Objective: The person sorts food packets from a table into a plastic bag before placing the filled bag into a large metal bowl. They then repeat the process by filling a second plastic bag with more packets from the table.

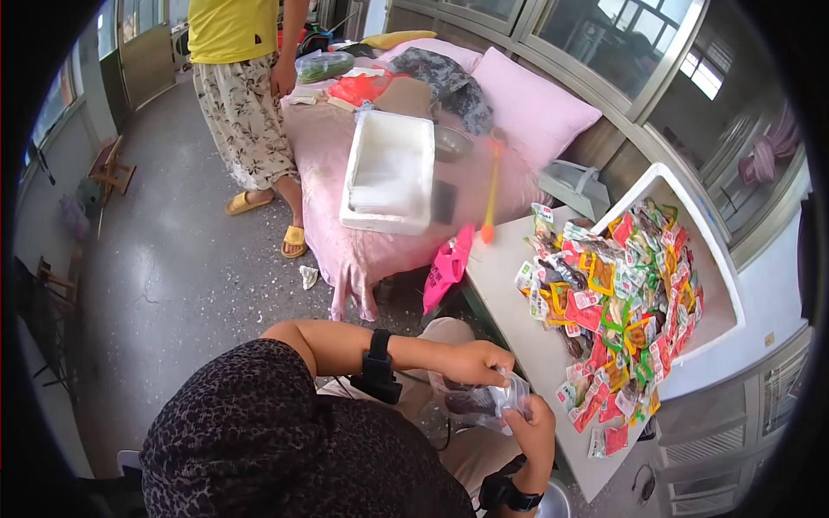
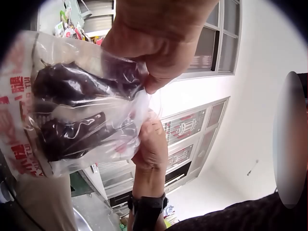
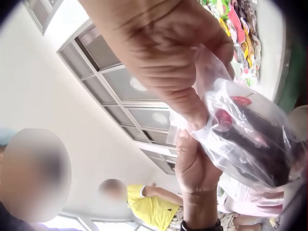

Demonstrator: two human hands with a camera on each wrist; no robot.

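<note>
A clear plastic bag with red print and dark brown pieces inside is held between both hands above the lap. The left hand pinches the bag's gathered top edge; the right hand grips the same edge a short way off. In the left wrist view the bag hangs from the left hand, with the right hand close below. The right wrist view has the right hand pinching the bag, the left hand next to it.
Many colourful small packets spill from a tipped white foam box onto a table at the right. A white foam tray and a pink bag lie on or beside a pink-covered bed. Another person stands at the bed.
</note>
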